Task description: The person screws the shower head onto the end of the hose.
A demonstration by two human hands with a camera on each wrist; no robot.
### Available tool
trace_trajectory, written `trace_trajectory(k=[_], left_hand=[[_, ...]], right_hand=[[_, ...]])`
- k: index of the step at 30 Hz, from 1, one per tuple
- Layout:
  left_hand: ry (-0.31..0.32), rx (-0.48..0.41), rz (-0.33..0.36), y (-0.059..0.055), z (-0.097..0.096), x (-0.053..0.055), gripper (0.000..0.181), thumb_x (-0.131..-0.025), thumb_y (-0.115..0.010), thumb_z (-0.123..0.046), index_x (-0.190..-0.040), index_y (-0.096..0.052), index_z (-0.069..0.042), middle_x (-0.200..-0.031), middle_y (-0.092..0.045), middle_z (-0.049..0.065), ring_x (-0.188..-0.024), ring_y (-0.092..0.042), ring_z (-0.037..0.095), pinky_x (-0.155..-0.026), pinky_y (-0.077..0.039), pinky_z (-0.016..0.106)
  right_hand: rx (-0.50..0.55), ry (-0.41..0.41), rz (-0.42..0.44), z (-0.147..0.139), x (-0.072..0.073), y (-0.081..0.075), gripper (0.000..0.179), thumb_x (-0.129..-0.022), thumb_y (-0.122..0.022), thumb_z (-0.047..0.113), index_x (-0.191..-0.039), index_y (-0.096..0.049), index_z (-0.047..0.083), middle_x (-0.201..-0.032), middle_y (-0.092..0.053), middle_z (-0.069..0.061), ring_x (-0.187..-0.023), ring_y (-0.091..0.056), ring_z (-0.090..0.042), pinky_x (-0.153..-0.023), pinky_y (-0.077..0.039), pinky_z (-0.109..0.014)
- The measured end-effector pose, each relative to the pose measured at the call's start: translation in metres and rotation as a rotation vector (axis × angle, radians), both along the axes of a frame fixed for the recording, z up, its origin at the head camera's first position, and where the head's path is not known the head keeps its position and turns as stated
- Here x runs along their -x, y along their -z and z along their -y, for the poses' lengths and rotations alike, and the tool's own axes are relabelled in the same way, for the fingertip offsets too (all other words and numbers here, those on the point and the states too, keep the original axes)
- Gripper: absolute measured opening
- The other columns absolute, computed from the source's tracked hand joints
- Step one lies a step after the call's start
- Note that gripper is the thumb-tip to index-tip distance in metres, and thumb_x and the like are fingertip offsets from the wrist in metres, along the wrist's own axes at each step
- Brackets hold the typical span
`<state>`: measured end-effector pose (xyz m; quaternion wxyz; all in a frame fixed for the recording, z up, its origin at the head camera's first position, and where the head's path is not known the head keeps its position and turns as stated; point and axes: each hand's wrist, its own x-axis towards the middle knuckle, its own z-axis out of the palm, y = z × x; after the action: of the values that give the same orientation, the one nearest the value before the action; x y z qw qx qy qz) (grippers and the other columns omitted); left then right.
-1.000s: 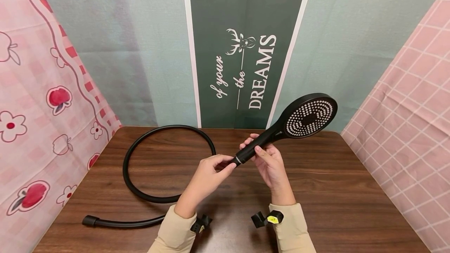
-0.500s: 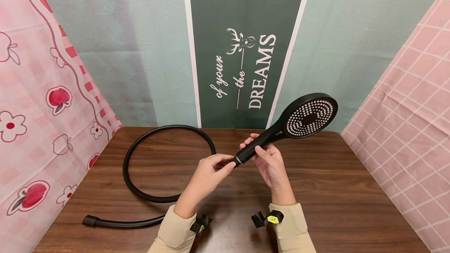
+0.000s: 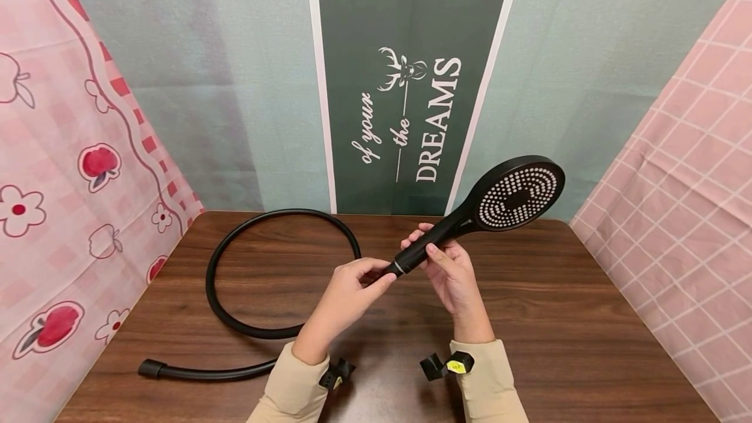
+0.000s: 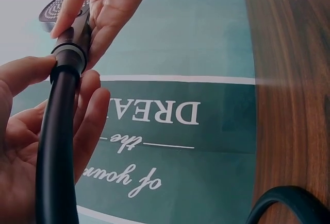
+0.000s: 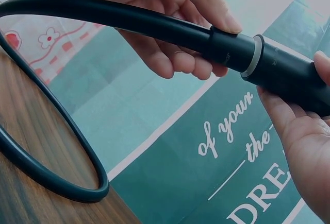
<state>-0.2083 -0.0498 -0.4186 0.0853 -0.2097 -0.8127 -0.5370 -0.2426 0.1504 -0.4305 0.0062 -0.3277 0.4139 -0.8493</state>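
A black shower head [image 3: 517, 194] with pale nozzles is held above the table, tilted up to the right. My right hand [image 3: 454, 276] grips its handle, thumb on the near side. With my left hand [image 3: 352, 289] I pinch the end fitting [image 5: 227, 49] of a black shower hose [image 4: 59, 147] at the bottom of the handle. Between fitting and handle shows a thin pale ring [image 5: 253, 56]. From my left hand the hose loops over the table at the left. Its other end, a wider black connector [image 3: 151, 369], lies near the front left.
A brown wood-grain table [image 3: 558, 344] lies beneath. Behind it hangs a green cloth [image 3: 382, 12] with white lettering. Pink patterned cloths stand at the left [image 3: 59, 214] and right sides. Each wrist wears a black strap with a small device [image 3: 455, 364].
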Motion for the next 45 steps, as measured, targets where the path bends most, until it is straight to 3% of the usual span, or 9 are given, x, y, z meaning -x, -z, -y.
trace_trajectory(k=[9, 20, 36, 45], left_hand=[[-0.016, -0.014, -0.006, -0.0009, -0.0003, -0.0006, 0.020, -0.089, -0.074, -0.016, -0.107, -0.074, -0.006, -0.094, -0.074, 0.006, -0.085, -0.069, 0.015, -0.077, -0.056, 0.022], [0.007, -0.006, 0.016, 0.0013, 0.0020, 0.0008, 0.022, -0.095, -0.068, -0.021, -0.111, -0.074, -0.007, -0.101, -0.075, 0.007, -0.087, -0.070, 0.017, -0.077, -0.055, 0.024], [-0.010, -0.004, -0.001, -0.0019, 0.0002, -0.0010, 0.019, -0.091, -0.072, -0.016, -0.107, -0.074, -0.006, -0.094, -0.074, 0.004, -0.084, -0.068, 0.015, -0.078, -0.056, 0.023], [0.004, -0.002, 0.015, 0.0014, 0.0028, 0.0004, 0.020, -0.095, -0.067, -0.019, -0.111, -0.074, -0.009, -0.101, -0.074, 0.006, -0.089, -0.070, 0.017, -0.080, -0.056, 0.025]], right_hand=[[0.000, 0.000, -0.007, 0.0001, 0.0004, -0.0001, 0.030, -0.105, -0.039, 0.000, -0.129, -0.057, 0.006, -0.115, -0.069, -0.004, -0.111, -0.070, -0.017, -0.101, -0.051, -0.032], [0.008, -0.001, -0.003, 0.0000, 0.0000, 0.0004, 0.029, -0.104, -0.040, 0.000, -0.130, -0.055, 0.003, -0.115, -0.069, -0.005, -0.110, -0.070, -0.018, -0.101, -0.051, -0.032], [-0.005, 0.007, -0.004, 0.0001, 0.0006, 0.0004, 0.031, -0.105, -0.039, -0.001, -0.129, -0.057, 0.005, -0.115, -0.069, -0.004, -0.110, -0.070, -0.017, -0.101, -0.051, -0.031], [0.006, 0.003, -0.007, 0.0006, -0.0002, 0.0001, 0.030, -0.104, -0.040, -0.001, -0.131, -0.053, 0.001, -0.115, -0.069, -0.005, -0.111, -0.070, -0.018, -0.102, -0.051, -0.032]])
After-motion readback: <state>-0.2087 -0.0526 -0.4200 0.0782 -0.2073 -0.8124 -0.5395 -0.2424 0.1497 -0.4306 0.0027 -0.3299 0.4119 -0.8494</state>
